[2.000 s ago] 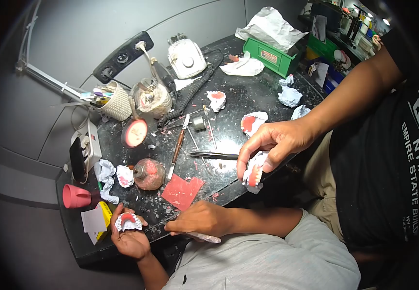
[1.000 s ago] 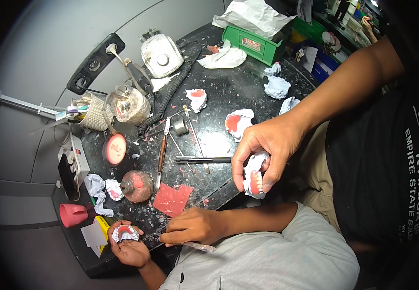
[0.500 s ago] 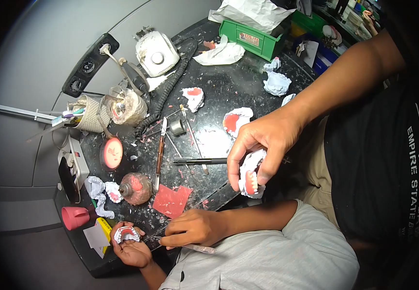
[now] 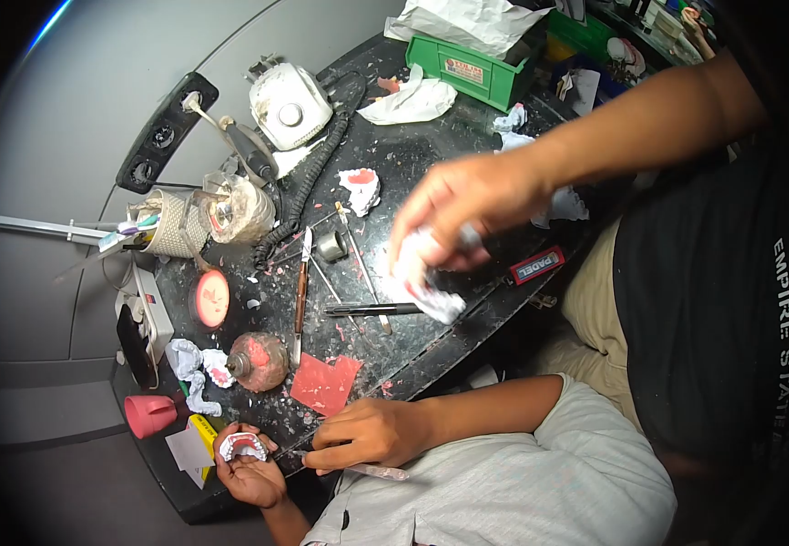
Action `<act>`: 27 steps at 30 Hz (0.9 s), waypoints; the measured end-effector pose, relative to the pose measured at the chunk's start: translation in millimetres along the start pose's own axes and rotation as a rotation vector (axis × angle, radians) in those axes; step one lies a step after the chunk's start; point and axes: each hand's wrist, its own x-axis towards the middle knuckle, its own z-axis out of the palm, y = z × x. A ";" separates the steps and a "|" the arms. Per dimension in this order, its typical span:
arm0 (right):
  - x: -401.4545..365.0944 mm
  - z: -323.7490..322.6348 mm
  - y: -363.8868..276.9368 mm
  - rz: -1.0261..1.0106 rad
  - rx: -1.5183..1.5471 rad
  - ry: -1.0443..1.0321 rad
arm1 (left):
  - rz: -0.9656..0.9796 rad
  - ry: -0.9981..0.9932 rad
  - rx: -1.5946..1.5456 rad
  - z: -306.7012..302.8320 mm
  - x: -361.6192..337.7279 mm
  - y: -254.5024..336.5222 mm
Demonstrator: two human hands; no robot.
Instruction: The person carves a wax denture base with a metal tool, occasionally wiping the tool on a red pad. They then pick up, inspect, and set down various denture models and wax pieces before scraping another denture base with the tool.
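On my left hand (image 4: 253,480), palm up at the lower left, rests a dental model (image 4: 242,446) with white teeth and red wax, the fingers curled around it. My right hand (image 4: 355,433) is beside it at the table edge, its fingers closed over a slim carving tool (image 4: 379,471). The tool's pinkish handle sticks out below the hand, and its thin tip points toward the model. Just above my right hand lies a red wax sheet (image 4: 324,382). A co-worker's hand (image 4: 467,205), blurred, holds a plaster model (image 4: 435,296) over the table.
Around my side stand a glass burner (image 4: 260,362), a pink cup (image 4: 150,415) and a yellow box (image 4: 199,446). A wooden-handled knife (image 4: 301,296), a black pen (image 4: 371,310) and a metal ring (image 4: 330,245) lie mid-table. A green bin (image 4: 467,73) stands at the back.
The co-worker's hand has swung up and left with the plaster model, uncovering a red box marked PADEL. My two hands hold nearly the same place and grip.
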 end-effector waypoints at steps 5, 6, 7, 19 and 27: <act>1.2 -0.7 -0.3 -0.009 0.021 0.017 | -0.077 -0.044 -0.011 -17.8 10.9 18.7; 1.4 -4.1 -2.4 0.013 0.009 -0.021 | -0.074 -0.024 0.001 -21.5 13.5 22.5; 1.4 -3.7 -2.4 -0.001 0.006 -0.020 | -0.068 -0.009 0.015 -24.4 16.2 27.0; 4.1 -0.7 0.3 0.048 0.018 -0.051 | 0.064 -0.071 0.130 -36.8 21.4 10.9; 14.6 -21.8 -18.7 0.034 -0.123 0.056 | 0.184 -0.077 0.138 -38.6 20.7 -0.4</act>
